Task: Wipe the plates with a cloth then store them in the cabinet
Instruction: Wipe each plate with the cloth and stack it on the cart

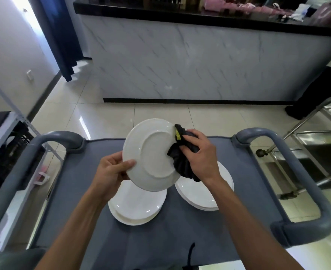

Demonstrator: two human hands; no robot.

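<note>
Left hand (113,170) grips the white plate (151,154) at its rim, down at about eight o'clock on the plate, thumb laid over the edge onto the underside, fingers curled behind. The plate is tilted up, its underside and foot ring facing the camera, held clear above the cart. Right hand (198,152) is bunched round the black cloth (182,158), fingers curled tight on it, pressing the wad against the plate's right edge at roughly three to four o'clock. A yellow tag (178,135) shows on the cloth near the top of the bundle, at about two o'clock on the plate, and the loose end of the cloth hangs below the hand.

Under the held plate, at six o'clock from it, sits the left stack of white plates (137,207), face up on the grey cart top (94,191). Just beside it, toward four o'clock from the held plate and partly hidden by the right forearm, lies the right stack of white plates (199,195). The two stacks are near each other but apart.

Grey cart handles loop at both sides: left handle (43,141) at nine o'clock, right handle (297,164) at three. At twelve o'clock across the tiled floor (141,112) stands a marble-look counter (180,61) with a black top. A steel rack (316,133) shows at the right edge of the view.
</note>
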